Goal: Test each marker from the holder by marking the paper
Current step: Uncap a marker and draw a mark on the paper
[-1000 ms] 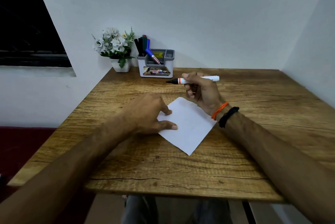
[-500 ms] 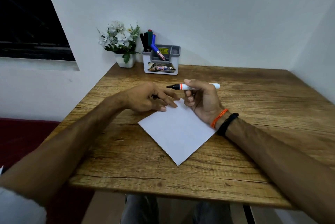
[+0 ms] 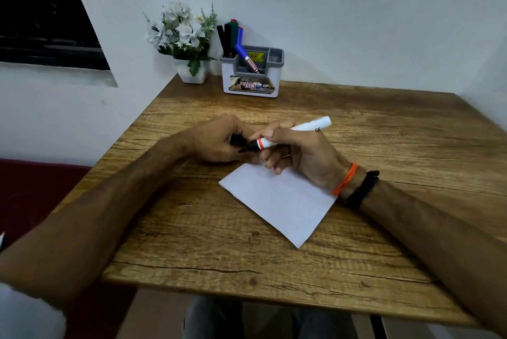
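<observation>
Wooden table (image 3: 192, 229) carries a white paper (image 3: 282, 201) just under the right hand (image 3: 299, 157), which grips a white marker (image 3: 299, 129), bare tip toward the left hand (image 3: 219, 141). That hand curls round a black cap (image 3: 236, 139). Beyond both hands stands the holder (image 3: 251, 83) with more markers (image 3: 233, 37), a flower pot (image 3: 192, 71) to its left.
</observation>
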`<action>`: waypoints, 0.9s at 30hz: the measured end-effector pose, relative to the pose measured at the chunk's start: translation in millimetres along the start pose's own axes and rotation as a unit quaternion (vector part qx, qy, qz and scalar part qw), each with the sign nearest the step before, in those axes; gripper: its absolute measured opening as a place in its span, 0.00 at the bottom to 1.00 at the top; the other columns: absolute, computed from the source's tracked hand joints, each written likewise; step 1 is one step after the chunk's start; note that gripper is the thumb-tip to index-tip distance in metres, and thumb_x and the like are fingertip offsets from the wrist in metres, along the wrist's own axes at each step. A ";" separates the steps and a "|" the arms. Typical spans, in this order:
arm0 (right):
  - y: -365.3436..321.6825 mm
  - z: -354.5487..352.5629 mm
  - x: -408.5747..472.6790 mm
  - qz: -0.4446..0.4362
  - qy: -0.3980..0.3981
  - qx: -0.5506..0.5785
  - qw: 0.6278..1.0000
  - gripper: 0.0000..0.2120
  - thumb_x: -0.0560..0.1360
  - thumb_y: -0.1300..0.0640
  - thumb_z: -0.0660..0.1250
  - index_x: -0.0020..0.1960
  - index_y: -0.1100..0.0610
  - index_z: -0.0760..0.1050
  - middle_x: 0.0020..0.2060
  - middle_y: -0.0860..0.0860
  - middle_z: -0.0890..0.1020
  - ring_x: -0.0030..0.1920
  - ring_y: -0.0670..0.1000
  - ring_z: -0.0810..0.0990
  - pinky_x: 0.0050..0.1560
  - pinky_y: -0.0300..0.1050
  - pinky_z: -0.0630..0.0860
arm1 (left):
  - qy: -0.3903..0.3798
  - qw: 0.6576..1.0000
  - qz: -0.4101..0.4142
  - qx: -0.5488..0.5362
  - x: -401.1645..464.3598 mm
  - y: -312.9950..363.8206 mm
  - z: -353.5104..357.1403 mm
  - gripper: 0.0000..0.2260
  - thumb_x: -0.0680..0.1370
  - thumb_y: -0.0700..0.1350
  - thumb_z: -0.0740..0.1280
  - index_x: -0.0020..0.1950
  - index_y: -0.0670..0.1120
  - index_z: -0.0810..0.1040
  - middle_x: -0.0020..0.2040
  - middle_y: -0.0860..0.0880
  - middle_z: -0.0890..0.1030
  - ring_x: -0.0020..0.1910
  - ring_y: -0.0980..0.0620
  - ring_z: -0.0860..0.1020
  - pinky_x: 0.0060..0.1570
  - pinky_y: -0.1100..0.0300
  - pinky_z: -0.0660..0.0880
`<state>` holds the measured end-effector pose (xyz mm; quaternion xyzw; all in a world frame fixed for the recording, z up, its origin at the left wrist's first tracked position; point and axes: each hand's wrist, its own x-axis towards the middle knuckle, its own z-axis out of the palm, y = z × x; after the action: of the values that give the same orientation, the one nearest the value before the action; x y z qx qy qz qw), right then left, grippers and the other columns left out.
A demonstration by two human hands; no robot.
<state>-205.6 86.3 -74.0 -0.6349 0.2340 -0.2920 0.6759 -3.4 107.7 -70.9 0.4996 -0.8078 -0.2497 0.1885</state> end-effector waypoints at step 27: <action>15.7 29.0 -13.4 -0.061 0.032 -0.189 0.979 0.03 0.72 0.66 0.73 0.44 0.61 0.84 0.29 0.56 0.84 0.27 0.54 0.84 0.28 0.41 0.78 | 0.006 0.998 0.052 -0.034 4.0 -18.2 0.3 0.14 0.76 0.40 0.69 0.62 0.47 0.81 0.64 0.52 0.79 0.65 0.59 0.75 0.64 0.56 0.74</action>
<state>-193.7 116.9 -87.9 -0.7550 0.2671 -0.3030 0.5166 7.7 97.3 -81.8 0.4519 -0.8223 -0.2642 0.2232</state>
